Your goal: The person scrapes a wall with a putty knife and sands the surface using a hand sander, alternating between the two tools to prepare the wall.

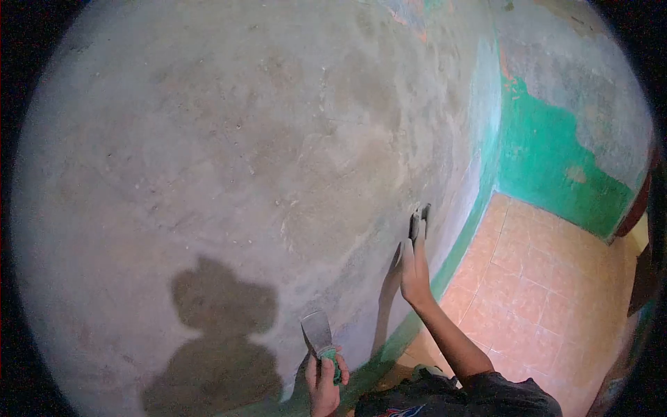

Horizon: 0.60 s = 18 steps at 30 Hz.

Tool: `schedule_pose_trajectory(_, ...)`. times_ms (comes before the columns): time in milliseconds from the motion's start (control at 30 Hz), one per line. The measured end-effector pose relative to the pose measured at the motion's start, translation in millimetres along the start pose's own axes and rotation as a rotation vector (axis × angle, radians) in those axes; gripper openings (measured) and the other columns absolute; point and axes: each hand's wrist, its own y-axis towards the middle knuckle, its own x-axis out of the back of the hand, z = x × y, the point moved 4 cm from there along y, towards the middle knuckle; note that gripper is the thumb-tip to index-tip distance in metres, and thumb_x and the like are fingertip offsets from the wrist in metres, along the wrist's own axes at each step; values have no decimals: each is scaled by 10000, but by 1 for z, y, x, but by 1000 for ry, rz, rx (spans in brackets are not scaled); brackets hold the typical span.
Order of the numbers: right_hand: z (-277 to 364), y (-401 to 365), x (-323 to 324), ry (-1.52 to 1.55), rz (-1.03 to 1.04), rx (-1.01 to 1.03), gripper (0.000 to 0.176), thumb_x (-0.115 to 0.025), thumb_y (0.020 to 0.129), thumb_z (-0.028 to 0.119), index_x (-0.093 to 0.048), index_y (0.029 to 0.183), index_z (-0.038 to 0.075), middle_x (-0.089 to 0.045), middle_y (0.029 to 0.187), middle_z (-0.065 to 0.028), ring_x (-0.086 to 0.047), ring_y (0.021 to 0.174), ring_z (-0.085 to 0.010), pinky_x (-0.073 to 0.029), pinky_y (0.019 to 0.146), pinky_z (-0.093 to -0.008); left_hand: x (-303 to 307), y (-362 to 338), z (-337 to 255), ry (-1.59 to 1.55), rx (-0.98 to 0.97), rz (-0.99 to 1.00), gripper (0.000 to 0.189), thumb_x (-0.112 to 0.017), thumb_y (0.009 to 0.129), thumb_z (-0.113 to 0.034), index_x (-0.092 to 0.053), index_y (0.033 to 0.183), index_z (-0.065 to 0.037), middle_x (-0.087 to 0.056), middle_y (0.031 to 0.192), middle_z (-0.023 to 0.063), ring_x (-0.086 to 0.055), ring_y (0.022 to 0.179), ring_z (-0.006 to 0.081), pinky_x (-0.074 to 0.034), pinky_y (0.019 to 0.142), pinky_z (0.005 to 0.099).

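Left hand (325,395), near and low, is gripping the green handle of a scraper (317,330), its blade pointing up; cannot tell whether the edge is touching the wall (208,174). Right hand (415,281), farther off and to the right, is holding a dark tool (415,226) at the wall, fingers stretching along it; exact grip is hiding at this angle. Tiled floor (521,299) is lying to the right. My judgement: good handling is depending on a low, steady tool angle, even pressure and no corner digging in, with the scraper pointing clear of the strokes
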Motion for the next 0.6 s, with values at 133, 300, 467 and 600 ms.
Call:
schedule_pose_trajectory(133, 12, -56, -22, -36, 20, 121, 670, -474, 922, 168, -156, 1418, -152, -213, 1470, -354, -190, 1392, -467, -99, 1160, -459, 5, 5, 6, -5, -76, 19, 437, -506, 976, -378, -489, 1144, 25, -535, 731, 68, -493, 536, 166, -397, 464, 301)
schedule_pose_trajectory(300, 22, -57, -30, 46, 19, 190, 713, -509, 894, 200, -174, 1423, -142, -208, 1482, -339, -187, 1392, -475, -115, 1152, -486, 42, -19, 17, -54, -54, -141, 286, -460, 1018, -271, -560, 1177, -55, -511, 697, 10, -413, 476, 96, -332, 428, 258)
schedule_pose_trajectory(467, 99, -13, -17, -175, 147, 565, 739, -553, 884, 296, -245, 1407, -126, -289, 1441, -341, -280, 1354, -470, -163, 1126, -536, 58, -33, 15, -130, -93, -270, 354, -466, 1006, -312, -529, 1204, -25, -498, 685, 28, -442, 483, 128, -352, 421, 281)
schedule_pose_trajectory(600, 146, 16, -12, -316, 239, 830, 759, -587, 862, 395, -328, 1377, -99, -393, 1367, -340, -382, 1292, -461, -219, 1094, -573, 59, -38, 2, -87, -154, -252, 507, -511, 967, -415, -479, 1193, 38, -539, 707, 70, -501, 513, 166, -408, 440, 313)
